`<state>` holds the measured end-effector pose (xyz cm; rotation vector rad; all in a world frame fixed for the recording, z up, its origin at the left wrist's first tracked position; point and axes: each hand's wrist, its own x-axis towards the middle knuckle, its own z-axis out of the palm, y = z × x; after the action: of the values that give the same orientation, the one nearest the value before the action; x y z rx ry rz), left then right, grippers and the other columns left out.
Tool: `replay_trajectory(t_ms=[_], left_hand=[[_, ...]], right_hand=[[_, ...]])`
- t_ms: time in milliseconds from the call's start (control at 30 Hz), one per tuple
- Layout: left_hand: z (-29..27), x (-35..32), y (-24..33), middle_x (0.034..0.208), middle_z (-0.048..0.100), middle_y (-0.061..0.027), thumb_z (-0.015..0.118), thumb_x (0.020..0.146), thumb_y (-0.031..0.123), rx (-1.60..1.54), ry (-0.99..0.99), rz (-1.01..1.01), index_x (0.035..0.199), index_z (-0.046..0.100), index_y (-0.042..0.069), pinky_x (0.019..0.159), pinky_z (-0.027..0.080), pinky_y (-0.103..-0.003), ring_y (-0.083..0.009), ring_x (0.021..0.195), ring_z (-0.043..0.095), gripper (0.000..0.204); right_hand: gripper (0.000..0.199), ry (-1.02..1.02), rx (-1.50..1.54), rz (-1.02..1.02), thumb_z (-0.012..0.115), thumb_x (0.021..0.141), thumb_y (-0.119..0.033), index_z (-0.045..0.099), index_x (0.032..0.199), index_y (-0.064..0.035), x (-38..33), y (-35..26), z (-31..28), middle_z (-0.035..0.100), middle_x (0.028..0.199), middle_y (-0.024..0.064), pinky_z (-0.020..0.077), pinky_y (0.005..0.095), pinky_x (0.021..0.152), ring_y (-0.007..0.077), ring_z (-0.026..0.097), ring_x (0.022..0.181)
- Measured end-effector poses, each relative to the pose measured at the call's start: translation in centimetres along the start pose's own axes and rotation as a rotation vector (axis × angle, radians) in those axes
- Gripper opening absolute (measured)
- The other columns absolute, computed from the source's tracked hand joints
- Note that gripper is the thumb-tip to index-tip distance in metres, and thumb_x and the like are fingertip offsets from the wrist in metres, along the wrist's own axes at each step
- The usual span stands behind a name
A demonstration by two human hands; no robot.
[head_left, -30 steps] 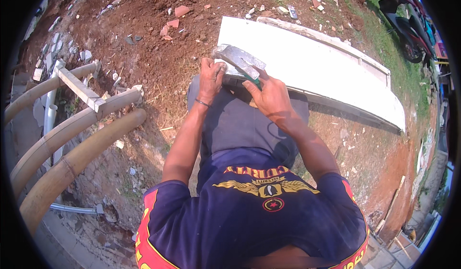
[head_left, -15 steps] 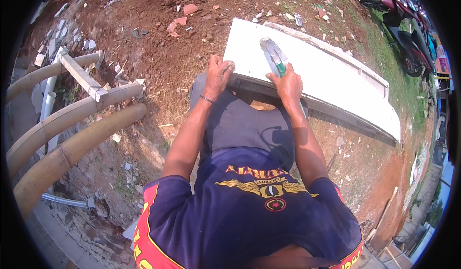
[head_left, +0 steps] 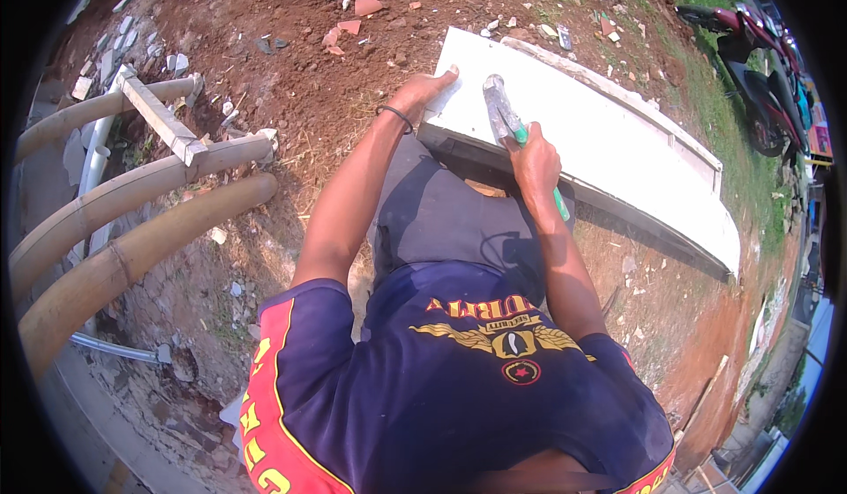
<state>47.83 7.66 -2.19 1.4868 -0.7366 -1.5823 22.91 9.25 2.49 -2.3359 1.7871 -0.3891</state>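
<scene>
A long white panel (head_left: 600,132) with a dark underside edge lies across my thighs and stretches away to the right. My left hand (head_left: 422,95) is closed around its left end, thumb over the top and the other fingers mostly hidden. In my right hand (head_left: 535,166) is a claw hammer (head_left: 502,110) with a metal head and a green handle, whose lower end shows below my fist. The hammer's head is over the white surface, close to the panel's left end; whether it touches cannot be made out.
Thick bamboo poles (head_left: 132,256) and a short wooden bar (head_left: 159,116) stand at the left, beside a white pipe (head_left: 93,168). Broken tile pieces (head_left: 368,6) and rubble lie on the red soil ahead. A motorbike (head_left: 759,79) is parked at the far right.
My left hand has moved forward and right along the panel's left end, its thumb now stretched over the top. The hammer has turned slightly in my right hand, showing more of its handle.
</scene>
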Motion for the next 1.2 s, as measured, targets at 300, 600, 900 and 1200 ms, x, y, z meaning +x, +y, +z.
replay_trajectory(t_ms=[300,600,900,1200], left_hand=[[0.4,-0.1,-0.7,0.094,0.069,-0.0084,0.069,0.088,0.044,0.097,0.033,0.254,0.108,0.068,-0.004,0.069,0.050,-0.028,-0.0133,0.085,0.062,0.052],[0.1,1.1,-0.8,0.088,0.070,-0.0049,0.069,0.090,0.031,-0.034,-0.035,0.321,0.102,0.069,-0.004,0.063,0.050,-0.025,-0.0107,0.075,0.063,0.037],[0.0,1.8,-0.6,0.084,0.067,-0.0042,0.068,0.091,0.035,-0.058,-0.029,0.244,0.097,0.067,-0.002,0.063,0.049,-0.025,-0.0108,0.073,0.061,0.038],[-0.2,3.4,-1.4,0.081,0.066,-0.0030,0.068,0.090,0.032,0.026,0.039,0.295,0.097,0.069,-0.004,0.060,0.048,-0.027,-0.0103,0.070,0.059,0.036]], right_hand=[[0.031,-0.033,0.020,-0.040,0.073,0.083,-0.024,0.055,0.097,-0.0022,0.4,-0.1,-0.4,0.066,0.072,0.0230,0.0505,0.0514,0.061,0.0437,0.066,0.072],[0.037,-0.074,0.593,-0.236,0.065,0.093,-0.028,0.062,0.116,-0.0002,-2.4,-2.9,-6.5,0.068,0.083,0.0212,0.0519,0.0415,0.069,0.0388,0.067,0.075],[0.034,-0.399,0.338,-0.123,0.064,0.092,-0.024,0.062,0.118,-0.0023,-2.8,-5.6,-5.8,0.067,0.090,0.0240,0.0527,0.0447,0.072,0.0440,0.066,0.084],[0.026,0.145,0.730,-0.432,0.067,0.089,-0.010,0.063,0.113,0.0013,-5.6,-4.5,-6.4,0.069,0.095,0.0162,0.0546,0.0356,0.068,0.0284,0.070,0.078]])
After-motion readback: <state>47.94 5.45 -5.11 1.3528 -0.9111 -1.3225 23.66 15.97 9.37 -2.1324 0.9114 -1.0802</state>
